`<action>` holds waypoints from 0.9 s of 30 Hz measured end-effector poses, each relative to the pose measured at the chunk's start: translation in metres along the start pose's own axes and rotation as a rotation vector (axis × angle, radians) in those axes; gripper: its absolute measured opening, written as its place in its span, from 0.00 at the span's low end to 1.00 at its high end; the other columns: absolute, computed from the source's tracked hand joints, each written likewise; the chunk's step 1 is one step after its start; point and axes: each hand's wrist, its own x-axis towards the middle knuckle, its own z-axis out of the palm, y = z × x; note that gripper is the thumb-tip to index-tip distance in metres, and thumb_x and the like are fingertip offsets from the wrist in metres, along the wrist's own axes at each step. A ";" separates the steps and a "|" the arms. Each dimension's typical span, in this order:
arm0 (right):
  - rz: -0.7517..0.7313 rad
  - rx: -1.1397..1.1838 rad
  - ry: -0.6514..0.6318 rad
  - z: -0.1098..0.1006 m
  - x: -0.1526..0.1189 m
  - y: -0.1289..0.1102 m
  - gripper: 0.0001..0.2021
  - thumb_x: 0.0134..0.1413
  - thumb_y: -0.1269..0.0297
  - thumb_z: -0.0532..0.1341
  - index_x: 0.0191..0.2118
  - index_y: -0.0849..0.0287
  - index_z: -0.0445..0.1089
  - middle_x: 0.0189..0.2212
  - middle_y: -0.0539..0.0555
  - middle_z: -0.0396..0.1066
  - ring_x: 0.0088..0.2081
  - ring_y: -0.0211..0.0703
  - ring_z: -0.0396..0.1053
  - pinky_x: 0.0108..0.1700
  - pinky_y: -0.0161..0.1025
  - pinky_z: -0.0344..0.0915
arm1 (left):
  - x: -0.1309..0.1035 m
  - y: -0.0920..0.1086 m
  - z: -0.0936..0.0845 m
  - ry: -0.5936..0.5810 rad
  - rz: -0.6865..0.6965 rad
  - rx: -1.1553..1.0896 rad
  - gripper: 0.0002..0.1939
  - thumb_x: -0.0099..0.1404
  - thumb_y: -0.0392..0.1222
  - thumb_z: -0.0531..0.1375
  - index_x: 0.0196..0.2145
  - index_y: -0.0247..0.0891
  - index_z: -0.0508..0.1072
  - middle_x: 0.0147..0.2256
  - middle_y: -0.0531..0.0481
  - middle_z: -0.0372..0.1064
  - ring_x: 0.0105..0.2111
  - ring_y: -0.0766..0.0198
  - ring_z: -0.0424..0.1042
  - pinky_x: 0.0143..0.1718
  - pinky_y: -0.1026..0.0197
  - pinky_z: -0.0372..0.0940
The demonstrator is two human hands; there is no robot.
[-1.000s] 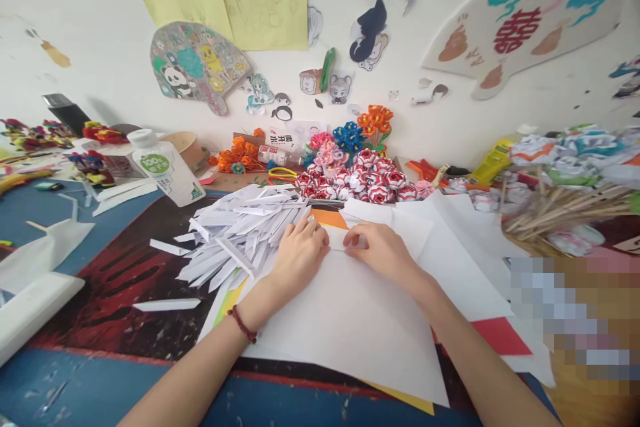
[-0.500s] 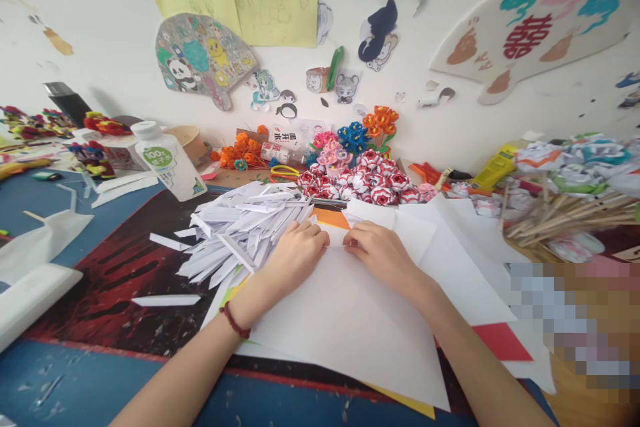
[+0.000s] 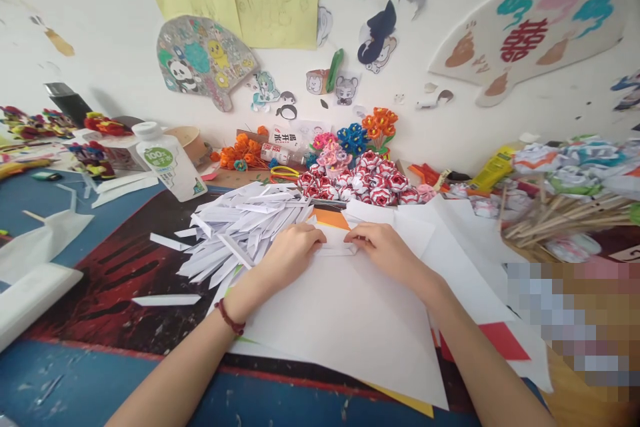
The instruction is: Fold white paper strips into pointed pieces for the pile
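Note:
A narrow folded strip of white paper [image 3: 336, 250] lies over a large white sheet [image 3: 345, 320]. My left hand [image 3: 295, 247] pinches its left end between thumb and curled fingers. At the strip's right end, my right hand [image 3: 383, 247] grips it in the same way, fingertips pressed together. Just beyond the strip, a piece of orange paper [image 3: 330, 218] shows between the hands. To the left of my left hand, a pile of folded white paper strips [image 3: 250, 227] is heaped up. One folded strip [image 3: 166, 300] lies apart on the dark mat.
A white bottle [image 3: 170, 163] stands behind the pile at left. Red-and-white paper flowers [image 3: 370, 180] sit along the wall beyond my hands. More white sheets [image 3: 465, 260] and a red sheet [image 3: 505, 341] lie at right, near a bundle of wooden sticks [image 3: 565, 217].
My hands have moved slightly apart, the left one leftward. More of the folded strip now shows between them, with its fold and right end visible. The pile looks the same.

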 end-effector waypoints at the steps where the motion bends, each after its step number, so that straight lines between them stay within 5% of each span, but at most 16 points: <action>1: 0.018 0.030 0.003 0.000 0.000 0.001 0.10 0.57 0.71 0.56 0.37 0.55 0.75 0.36 0.51 0.75 0.36 0.42 0.70 0.37 0.36 0.62 | 0.000 0.000 0.000 0.006 -0.006 -0.022 0.11 0.65 0.32 0.53 0.37 0.38 0.75 0.35 0.48 0.74 0.38 0.60 0.71 0.40 0.60 0.62; 10: 0.142 0.180 -0.034 -0.001 0.003 0.005 0.07 0.51 0.65 0.61 0.31 0.58 0.77 0.28 0.51 0.76 0.29 0.41 0.69 0.33 0.36 0.62 | 0.002 0.003 -0.007 -0.013 -0.085 -0.199 0.12 0.64 0.32 0.54 0.37 0.39 0.77 0.37 0.50 0.77 0.36 0.62 0.73 0.40 0.62 0.62; 27: 0.070 0.380 -0.039 0.000 0.002 -0.011 0.10 0.55 0.59 0.61 0.31 0.59 0.75 0.30 0.52 0.74 0.33 0.41 0.70 0.37 0.37 0.64 | 0.000 0.009 -0.023 0.003 -0.129 -0.441 0.09 0.62 0.41 0.58 0.36 0.40 0.77 0.32 0.53 0.75 0.28 0.68 0.68 0.30 0.66 0.59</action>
